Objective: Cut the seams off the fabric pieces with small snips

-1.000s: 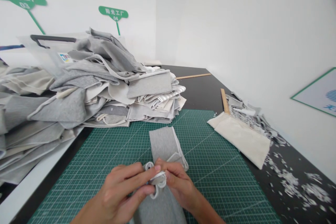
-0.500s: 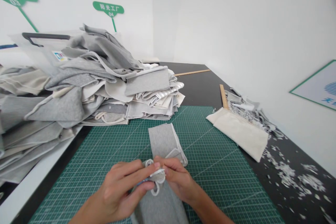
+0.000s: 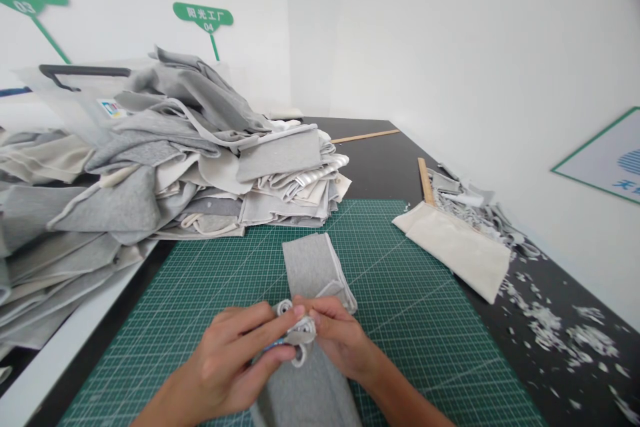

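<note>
A small bundle of tightly rolled grey and white fabric point(image 3: 303, 330) is between my two hands, its coiled ends showing. My left hand point(image 3: 243, 353) grips the bundle from the left, thumb below and fingers above. A bit of something blue shows beside the left thumb; I cannot make out what it is. My right hand point(image 3: 340, 330) pinches the bundle's right side with thumb and fingertips. Beneath both hands lies a long piece of grey fabric point(image 3: 310, 390), and beyond them a folded grey piece point(image 3: 310, 260) rests on the green cutting mat point(image 3: 420, 340).
A tall heap of grey and cream fabric point(image 3: 190, 120) fills the left, beside a clear plastic box point(image 3: 65, 90) with a dark handle. At right lie a cream folded cloth point(image 3: 455, 247), a wooden ruler point(image 3: 426, 181) and many fabric scraps point(image 3: 545, 323). Another wooden strip point(image 3: 367, 137) lies behind.
The white end of the bundle has curled in under my right fingertips, and its coil looks tighter. Both hands stay in nearly the same place.
</note>
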Demonstrator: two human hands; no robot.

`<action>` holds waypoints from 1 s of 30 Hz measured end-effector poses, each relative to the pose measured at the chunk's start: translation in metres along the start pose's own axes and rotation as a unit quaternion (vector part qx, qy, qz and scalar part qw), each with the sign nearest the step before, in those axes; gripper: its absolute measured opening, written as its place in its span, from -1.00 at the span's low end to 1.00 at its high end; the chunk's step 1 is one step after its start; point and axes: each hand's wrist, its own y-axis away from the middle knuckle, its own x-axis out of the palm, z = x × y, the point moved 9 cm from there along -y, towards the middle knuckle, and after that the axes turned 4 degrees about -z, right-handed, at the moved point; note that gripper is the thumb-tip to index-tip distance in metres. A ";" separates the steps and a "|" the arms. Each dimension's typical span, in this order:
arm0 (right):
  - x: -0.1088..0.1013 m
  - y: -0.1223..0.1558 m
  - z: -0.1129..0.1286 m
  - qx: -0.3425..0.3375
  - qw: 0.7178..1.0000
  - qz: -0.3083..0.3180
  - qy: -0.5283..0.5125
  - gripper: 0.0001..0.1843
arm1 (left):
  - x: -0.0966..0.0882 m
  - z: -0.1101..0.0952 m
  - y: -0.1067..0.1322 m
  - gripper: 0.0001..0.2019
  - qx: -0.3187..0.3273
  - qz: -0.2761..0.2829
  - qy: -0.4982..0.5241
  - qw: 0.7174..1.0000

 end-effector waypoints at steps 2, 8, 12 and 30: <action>0.000 0.000 -0.001 0.005 1.000 -0.003 -0.011 -0.70 | -0.001 -0.001 0.001 -0.65 0.006 -0.007 0.003 1.000; -0.002 0.000 -0.004 0.019 0.999 -0.015 -0.033 -0.70 | 0.002 0.002 0.001 -0.62 -0.014 0.005 0.022 1.000; -0.001 0.000 -0.005 0.026 0.999 -0.014 -0.037 -0.69 | 0.002 0.002 0.001 -0.62 -0.010 0.007 0.015 1.000; -0.006 0.001 -0.008 0.025 0.999 -0.015 -0.043 -0.70 | 0.003 0.004 0.007 -0.61 -0.015 0.010 0.007 1.000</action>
